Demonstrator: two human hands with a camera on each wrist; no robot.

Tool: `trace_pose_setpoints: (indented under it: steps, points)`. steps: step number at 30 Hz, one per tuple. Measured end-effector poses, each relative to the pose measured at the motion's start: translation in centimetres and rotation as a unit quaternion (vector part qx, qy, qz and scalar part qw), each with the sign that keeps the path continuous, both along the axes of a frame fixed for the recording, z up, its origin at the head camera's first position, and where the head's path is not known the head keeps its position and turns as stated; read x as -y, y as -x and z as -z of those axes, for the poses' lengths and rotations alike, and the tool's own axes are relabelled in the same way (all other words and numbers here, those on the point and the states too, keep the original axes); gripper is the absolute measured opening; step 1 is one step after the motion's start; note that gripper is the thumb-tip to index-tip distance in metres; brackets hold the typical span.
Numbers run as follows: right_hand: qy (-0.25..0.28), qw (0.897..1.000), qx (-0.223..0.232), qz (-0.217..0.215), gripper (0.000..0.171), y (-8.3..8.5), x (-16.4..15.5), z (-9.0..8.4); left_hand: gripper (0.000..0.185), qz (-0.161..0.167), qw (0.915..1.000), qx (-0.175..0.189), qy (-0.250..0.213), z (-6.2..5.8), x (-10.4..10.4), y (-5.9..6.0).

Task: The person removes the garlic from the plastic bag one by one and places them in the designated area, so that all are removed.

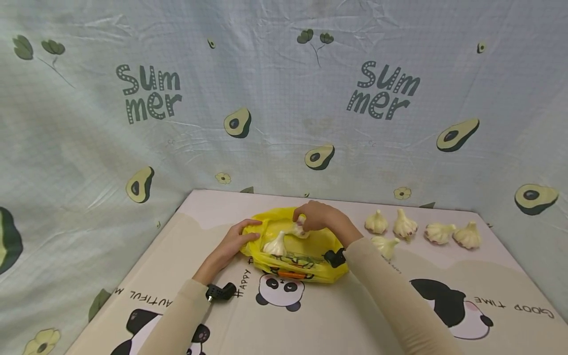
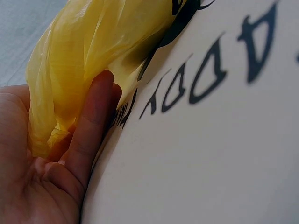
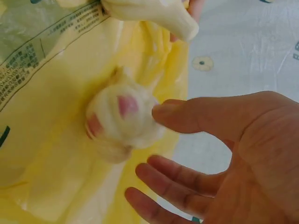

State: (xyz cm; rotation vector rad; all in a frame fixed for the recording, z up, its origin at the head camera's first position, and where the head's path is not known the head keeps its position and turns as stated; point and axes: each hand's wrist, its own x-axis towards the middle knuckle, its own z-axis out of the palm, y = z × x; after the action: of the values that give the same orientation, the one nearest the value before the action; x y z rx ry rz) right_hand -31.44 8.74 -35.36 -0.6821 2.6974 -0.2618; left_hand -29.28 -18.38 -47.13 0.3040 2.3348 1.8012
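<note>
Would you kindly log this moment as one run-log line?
left hand: holds yellow plastic bag edge | right hand: open beside white garlic bulb | five bulbs on mat

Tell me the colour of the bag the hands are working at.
The bag is yellow, clearest in the head view.

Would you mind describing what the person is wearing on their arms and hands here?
Both arms are in long, plain beige sleeves that end at the wrists. A small black device sits at the right wrist and another black device at the left wrist. The left hand and right hand are bare, with no gloves or rings visible.
</note>
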Motion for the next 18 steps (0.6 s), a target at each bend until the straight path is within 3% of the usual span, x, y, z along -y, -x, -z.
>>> trace_pose_setpoints:
  steps: [4,9,18]
  points:
    - [0.012,1.000,-0.006,0.000,0.031,0.37,-0.21,0.58,0.046,-0.003,1.0000,0.004,-0.001,0.05,-0.01,-0.04]
    - [0.028,0.999,0.026,0.030,0.028,0.42,-0.57,0.90,0.046,-0.002,1.0000,0.006,0.001,-0.04,-0.07,-0.04]
    - [0.040,0.993,0.097,0.053,0.047,0.11,-0.85,0.96,0.047,-0.001,1.0000,0.006,0.000,0.11,0.00,0.11]
